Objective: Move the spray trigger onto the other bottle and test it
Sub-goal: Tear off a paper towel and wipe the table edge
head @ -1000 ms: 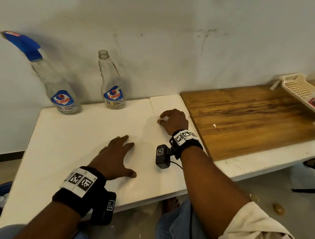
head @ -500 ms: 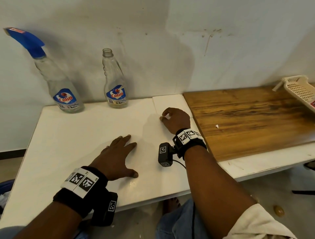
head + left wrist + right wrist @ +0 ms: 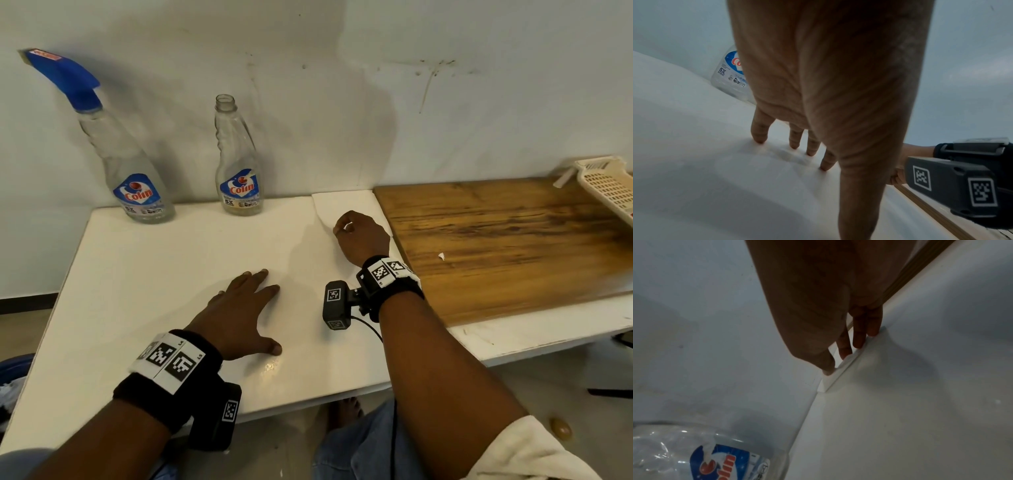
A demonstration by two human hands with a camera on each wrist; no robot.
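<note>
Two clear Colin bottles stand by the wall at the back of the white table (image 3: 154,274). The left bottle (image 3: 133,178) carries the blue spray trigger (image 3: 68,78). The right bottle (image 3: 238,164) has a bare open neck. My left hand (image 3: 270,311) lies flat on the table, fingers spread, well in front of both bottles and holding nothing. My right hand (image 3: 356,233) is right of the open bottle. Its curled fingers (image 3: 844,352) and thumb pinch the raised edge of a white sheet (image 3: 342,205).
A wooden board (image 3: 496,240) covers the table right of the white sheet. A cream plastic basket (image 3: 606,185) sits at its far right corner. The wall runs close behind the bottles. A small white scrap (image 3: 441,256) lies on the board.
My right hand's fingers have curled in from lying on the white sheet and now pinch its edge. The left hand and both bottles have stayed put.
</note>
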